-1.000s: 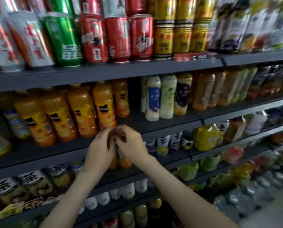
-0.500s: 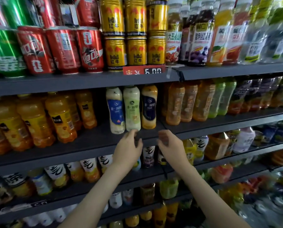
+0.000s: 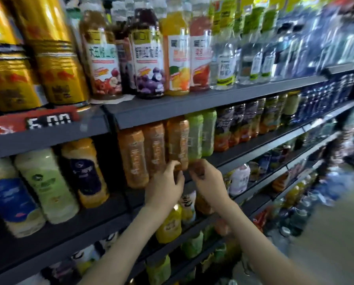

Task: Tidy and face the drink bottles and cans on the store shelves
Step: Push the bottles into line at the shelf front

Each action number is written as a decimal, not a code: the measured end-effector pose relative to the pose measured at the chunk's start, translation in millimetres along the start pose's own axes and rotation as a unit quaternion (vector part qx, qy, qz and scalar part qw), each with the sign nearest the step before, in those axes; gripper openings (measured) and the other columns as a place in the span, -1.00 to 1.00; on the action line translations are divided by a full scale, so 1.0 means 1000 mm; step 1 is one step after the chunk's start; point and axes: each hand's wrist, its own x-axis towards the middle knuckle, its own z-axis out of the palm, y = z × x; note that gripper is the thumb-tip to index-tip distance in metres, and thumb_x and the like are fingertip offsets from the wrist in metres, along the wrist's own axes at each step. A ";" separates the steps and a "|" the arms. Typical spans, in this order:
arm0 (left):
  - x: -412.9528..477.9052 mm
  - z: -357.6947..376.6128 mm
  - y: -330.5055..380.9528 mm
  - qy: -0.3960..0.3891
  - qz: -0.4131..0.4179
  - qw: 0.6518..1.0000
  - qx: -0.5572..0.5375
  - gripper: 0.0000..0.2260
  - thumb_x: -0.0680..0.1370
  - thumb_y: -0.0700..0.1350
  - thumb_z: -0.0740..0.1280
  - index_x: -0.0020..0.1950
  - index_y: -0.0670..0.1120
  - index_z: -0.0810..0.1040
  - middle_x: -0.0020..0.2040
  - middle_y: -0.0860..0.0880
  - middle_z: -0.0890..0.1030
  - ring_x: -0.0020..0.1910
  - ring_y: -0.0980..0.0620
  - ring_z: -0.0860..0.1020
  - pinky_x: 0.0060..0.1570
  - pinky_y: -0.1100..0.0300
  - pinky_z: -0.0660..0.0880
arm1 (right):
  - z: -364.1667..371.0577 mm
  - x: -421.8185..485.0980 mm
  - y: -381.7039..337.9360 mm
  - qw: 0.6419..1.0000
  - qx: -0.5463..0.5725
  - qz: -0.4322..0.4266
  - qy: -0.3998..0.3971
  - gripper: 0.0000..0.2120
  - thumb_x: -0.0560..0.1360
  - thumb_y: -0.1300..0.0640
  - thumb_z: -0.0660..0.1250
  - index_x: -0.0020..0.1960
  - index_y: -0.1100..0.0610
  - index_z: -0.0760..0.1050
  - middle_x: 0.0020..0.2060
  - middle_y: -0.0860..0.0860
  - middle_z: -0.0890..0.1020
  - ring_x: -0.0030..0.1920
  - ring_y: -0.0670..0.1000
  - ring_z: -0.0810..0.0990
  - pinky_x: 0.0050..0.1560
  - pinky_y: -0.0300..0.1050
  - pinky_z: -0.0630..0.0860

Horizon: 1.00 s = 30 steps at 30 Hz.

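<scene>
Shop aisle: dark grey metal shelving [image 3: 192, 103] in stacked tiers, every tier crowded with drinks, pale floor [image 3: 326, 254] off to the right. Much of it smeared by blur. Red price tag [image 3: 31, 121] on a shelf edge, upper left. Directly above the tag, gold cans [image 3: 54, 64]; above and right of the tag, labelled juice bottles [image 3: 149, 64]. Below the tag, milky bottles [image 3: 46, 186]. Below and right of the tag, upright amber bottles [image 3: 143, 155], then green bottles [image 3: 200, 134]. Left hand [image 3: 164, 186] lower right of the tag, fingers curled round the foot of the rightmost amber bottle [image 3: 177, 145]. Right hand [image 3: 208, 182] just beyond, fingers bent; too blurred to tell whether holding anything.
</scene>
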 end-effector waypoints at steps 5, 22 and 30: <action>0.042 0.062 0.051 -0.060 0.025 0.998 -0.022 -0.73 0.62 0.07 0.17 0.29 0.06 0.43 -0.07 0.07 0.55 -0.23 0.07 0.53 -0.35 0.14 0.52 | -0.060 0.030 0.064 0.998 -0.009 0.025 0.064 -0.78 0.55 0.19 0.30 0.20 0.13 0.49 0.05 0.04 0.61 0.08 0.05 0.57 0.07 -0.06 0.51; 0.184 0.304 0.288 -0.017 -0.023 0.999 -0.041 -0.70 0.60 0.02 0.20 0.32 0.02 0.42 0.19 0.02 0.54 0.09 -0.01 0.53 -0.06 0.08 0.52 | -0.328 0.160 0.328 0.995 -0.011 0.056 0.079 -0.64 0.53 0.14 0.34 0.30 0.16 0.41 0.04 -0.02 0.54 0.10 -0.01 0.52 0.03 -0.22 0.39; 0.248 0.360 0.326 0.040 -0.036 0.999 -0.001 -0.61 0.60 -0.01 0.22 0.42 -0.02 0.31 0.20 -0.05 0.52 0.00 -0.05 0.55 -0.24 0.17 0.43 | -0.331 0.264 0.386 0.997 0.035 0.041 0.059 -0.47 0.54 0.13 0.35 0.44 0.12 0.23 0.29 0.04 0.44 0.23 0.01 0.46 0.08 -0.23 0.37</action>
